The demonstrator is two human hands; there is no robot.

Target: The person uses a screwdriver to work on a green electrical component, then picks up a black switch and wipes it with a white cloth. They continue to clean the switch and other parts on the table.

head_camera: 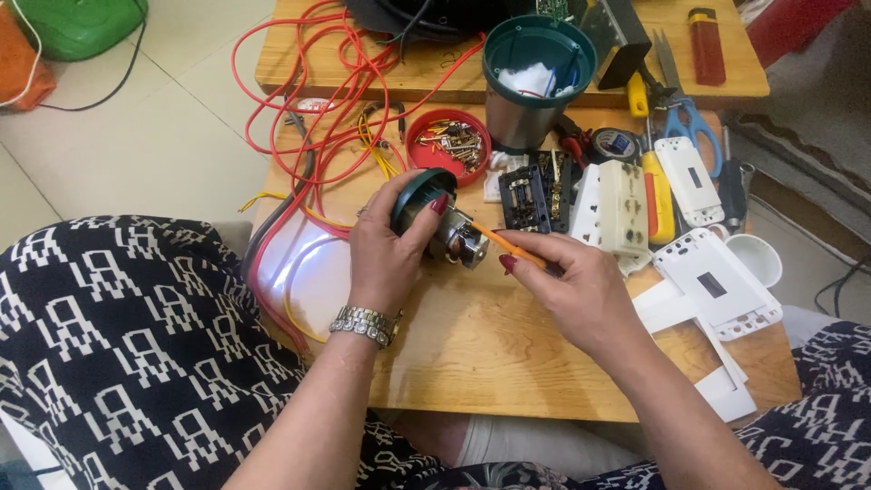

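Fingers (426,218) of left hand (386,254) curl tight around a green-capped motor unit (435,213), held above the wooden table (472,345) near its centre. Right hand (581,290) pinches an orange screwdriver (508,243), tip meeting the metal end of the motor. Best done with the shaft in line with the screw, the left grip steady, pressure light. At 12 o'clock: red dish of screws (449,145). At 1 o'clock: green-rimmed can (535,82). At 3 o'clock: white socket plates (617,209). Red wires (318,118) at 10 o'clock.
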